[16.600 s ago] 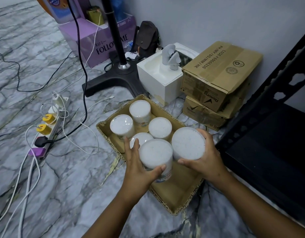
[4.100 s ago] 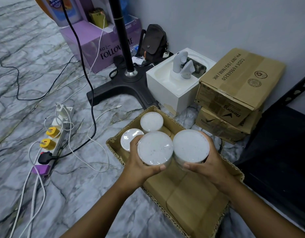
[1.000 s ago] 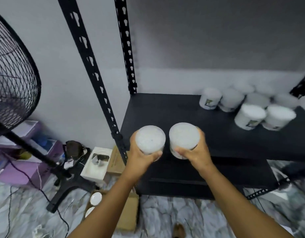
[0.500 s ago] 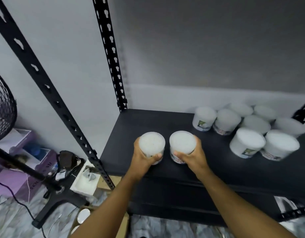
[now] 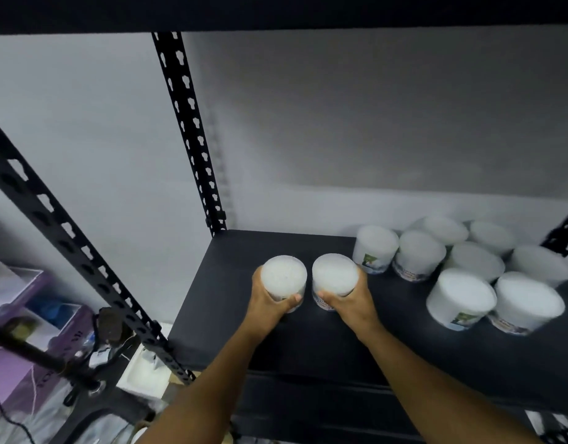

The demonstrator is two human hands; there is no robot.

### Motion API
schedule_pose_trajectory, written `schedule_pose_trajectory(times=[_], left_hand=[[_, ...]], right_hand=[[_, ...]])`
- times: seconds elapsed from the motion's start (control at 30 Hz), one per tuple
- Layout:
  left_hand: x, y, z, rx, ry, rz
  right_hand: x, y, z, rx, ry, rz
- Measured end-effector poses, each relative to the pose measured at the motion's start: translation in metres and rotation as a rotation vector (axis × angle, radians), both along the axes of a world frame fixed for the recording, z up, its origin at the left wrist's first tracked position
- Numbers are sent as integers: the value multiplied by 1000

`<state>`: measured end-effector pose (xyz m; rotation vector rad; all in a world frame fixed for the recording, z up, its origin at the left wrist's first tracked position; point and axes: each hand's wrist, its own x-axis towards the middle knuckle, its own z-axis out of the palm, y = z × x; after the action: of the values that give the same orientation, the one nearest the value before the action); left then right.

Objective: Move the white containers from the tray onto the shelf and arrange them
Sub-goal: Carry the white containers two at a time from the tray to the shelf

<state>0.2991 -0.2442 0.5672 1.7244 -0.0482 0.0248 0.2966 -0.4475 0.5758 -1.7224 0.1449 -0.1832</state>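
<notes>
With a round white plastic container (image 5: 284, 274) gripped in our left hand (image 5: 269, 301) and another (image 5: 334, 275) in our right hand (image 5: 351, 302) over the black metal shelf (image 5: 308, 341), we judge the next move is setting both beside the white tubs grouped at right (image 5: 462, 277).

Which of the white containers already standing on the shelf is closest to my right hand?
The leftmost standing container, with the green label, just beyond your right hand; the others sit farther right.

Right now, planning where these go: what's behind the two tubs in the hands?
Bare black shelf and the wall. The other tubs sit off to the right. The tubs' bases are hidden.
</notes>
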Motion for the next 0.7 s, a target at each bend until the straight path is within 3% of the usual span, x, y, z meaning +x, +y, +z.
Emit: schedule_pose_trajectory(times=[0.33, 0.7], left_hand=[[60, -7, 0, 17, -25, -1], [104, -13, -1, 50, -49, -19]], right_hand=[[53, -2, -2, -58, -81, -10], [90, -3, -8, -38, -28, -71]])
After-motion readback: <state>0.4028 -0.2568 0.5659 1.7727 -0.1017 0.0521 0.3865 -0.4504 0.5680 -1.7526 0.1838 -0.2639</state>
